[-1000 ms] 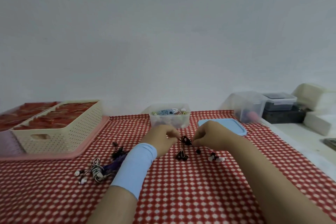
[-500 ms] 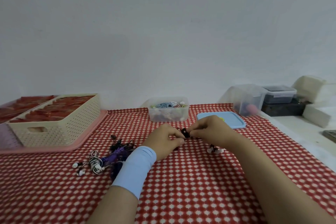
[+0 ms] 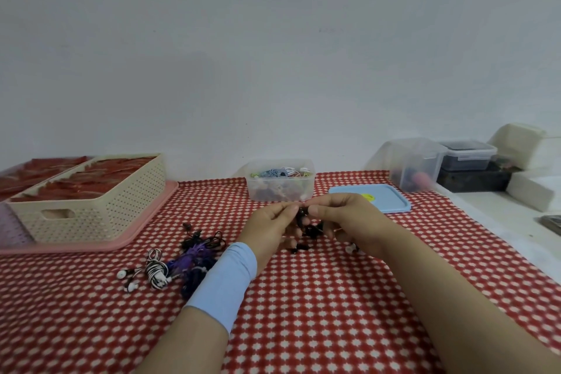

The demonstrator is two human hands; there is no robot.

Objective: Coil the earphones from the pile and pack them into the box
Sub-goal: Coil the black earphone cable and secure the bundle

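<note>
Both hands meet above the checked cloth in front of the clear plastic box [image 3: 309, 188], which holds several coiled earphones. My left hand [image 3: 271, 226] and my right hand [image 3: 346, 218] pinch a black earphone [image 3: 305, 226] between their fingertips; its cable and buds hang down between the palms. A pile of earphones [image 3: 194, 258], black, purple and black-and-white striped, lies on the cloth left of my left wrist, which wears a light blue band. A small white earbud [image 3: 350, 249] peeks out under my right hand.
The box's blue lid [image 3: 385, 199] lies right of the box. A cream perforated basket [image 3: 91, 206] on a pink tray [image 3: 139, 231] stands at the left. Clear and dark containers [image 3: 416, 165] and white blocks [image 3: 534, 188] crowd the right edge.
Both hands have stayed together on the black earphone, working it between the fingertips, and the dangling cable part is now shorter. The head view has tilted upward a little.
</note>
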